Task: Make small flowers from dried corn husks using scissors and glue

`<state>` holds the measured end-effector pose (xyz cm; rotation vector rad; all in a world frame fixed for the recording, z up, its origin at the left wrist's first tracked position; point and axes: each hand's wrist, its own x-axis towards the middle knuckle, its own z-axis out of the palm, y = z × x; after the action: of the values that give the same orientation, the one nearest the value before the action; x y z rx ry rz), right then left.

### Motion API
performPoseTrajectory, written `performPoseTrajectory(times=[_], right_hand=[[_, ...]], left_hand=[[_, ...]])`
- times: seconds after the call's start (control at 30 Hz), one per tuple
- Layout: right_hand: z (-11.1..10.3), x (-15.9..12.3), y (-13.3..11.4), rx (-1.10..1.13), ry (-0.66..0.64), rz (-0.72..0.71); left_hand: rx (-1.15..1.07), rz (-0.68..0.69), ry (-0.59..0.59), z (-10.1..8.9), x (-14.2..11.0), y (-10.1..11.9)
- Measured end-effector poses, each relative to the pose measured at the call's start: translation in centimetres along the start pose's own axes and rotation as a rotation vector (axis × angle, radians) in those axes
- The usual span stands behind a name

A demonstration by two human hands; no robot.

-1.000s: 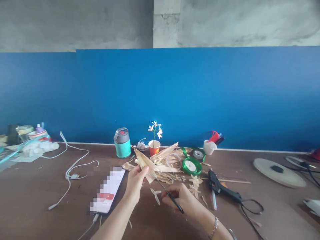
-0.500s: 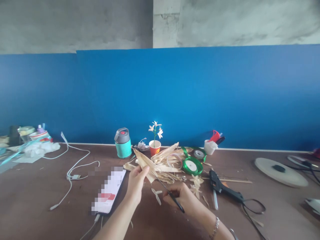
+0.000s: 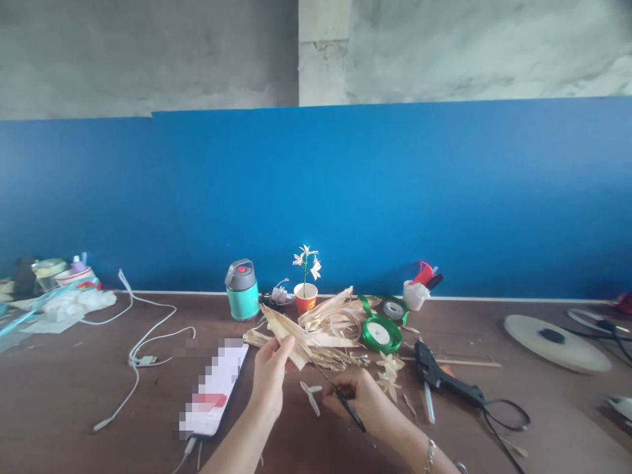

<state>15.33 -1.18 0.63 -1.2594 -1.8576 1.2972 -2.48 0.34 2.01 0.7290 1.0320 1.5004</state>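
My left hand (image 3: pixel 270 375) pinches a pale dried corn husk (image 3: pixel 289 329) between thumb and fingers and holds it up off the table. Closed around black-handled scissors (image 3: pixel 348 407), my right hand (image 3: pixel 363 398) is to the right; the thin blade points at the husk's lower edge. Whether the blade touches the husk, I cannot tell. Below the blade lies a small three-petalled husk piece (image 3: pixel 311 397). Husk flowers (image 3: pixel 389 374) rest beyond my right hand, and a pile of husks (image 3: pixel 330 316) lies behind the held one.
A red paper cup (image 3: pixel 306 304) with a flower stem stands behind the husks, beside a turquoise flask (image 3: pixel 242 295). Green ribbon (image 3: pixel 381 334) and a glue gun (image 3: pixel 447 378) lie to the right. On the left are a phone (image 3: pixel 217 388) and white cables (image 3: pixel 143 349).
The view has tilted up slightly, so everything sits a little lower. Both hands keep nearly the same pose, with the scissors still by the husk's lower edge.
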Motion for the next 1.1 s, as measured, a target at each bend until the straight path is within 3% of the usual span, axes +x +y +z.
performPoseTrajectory(times=[0.33, 1.1], right_hand=[[0.05, -0.13, -0.21, -0.027, 0.012, -0.025], [0.09, -0.15, 0.14, -0.125, 0.082, -0.051]], left_hand=[[0.017, 0.021, 0.000, 0.17, -0.30, -0.09], [-0.047, -0.088, 0.053, 0.01, -0.18, -0.15]])
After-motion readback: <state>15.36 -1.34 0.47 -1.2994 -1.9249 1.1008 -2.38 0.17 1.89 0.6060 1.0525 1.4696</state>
